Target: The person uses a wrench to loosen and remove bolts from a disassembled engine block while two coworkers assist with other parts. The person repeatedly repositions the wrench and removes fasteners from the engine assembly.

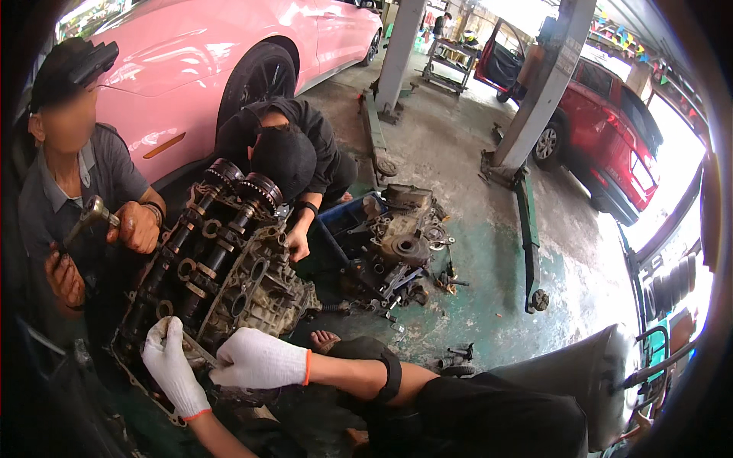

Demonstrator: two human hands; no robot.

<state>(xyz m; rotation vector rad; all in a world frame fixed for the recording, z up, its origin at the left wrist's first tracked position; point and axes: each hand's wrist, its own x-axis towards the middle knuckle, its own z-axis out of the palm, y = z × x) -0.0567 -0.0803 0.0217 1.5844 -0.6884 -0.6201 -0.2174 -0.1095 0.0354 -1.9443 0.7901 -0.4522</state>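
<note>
An engine cylinder head (pixel 256 294) with two dark camshafts (pixel 217 259) and round cam sprockets (pixel 259 191) lies tilted before me. My left hand (pixel 174 366), in a white knit glove, is at its near end, fingers pinched together by a bearing cap; what they hold is too small to make out. Just to the right, my right hand (pixel 261 359), gloved too, is closed against the near edge, its fingertips hidden. A narrow pale strip of metal (pixel 198 351) shows between the two hands; I cannot tell whether either grips it.
At left a co-worker holds a ratchet wrench (pixel 88 217). Another co-worker (pixel 286 156) crouches beyond the engine, one hand beside it. Greasy engine parts (pixel 405 237) and a blue crate (pixel 336 217) lie on the floor (pixel 489 282). Lift arms (pixel 528 237), a pink car (pixel 175 69) and a red car (pixel 603 130) stand behind.
</note>
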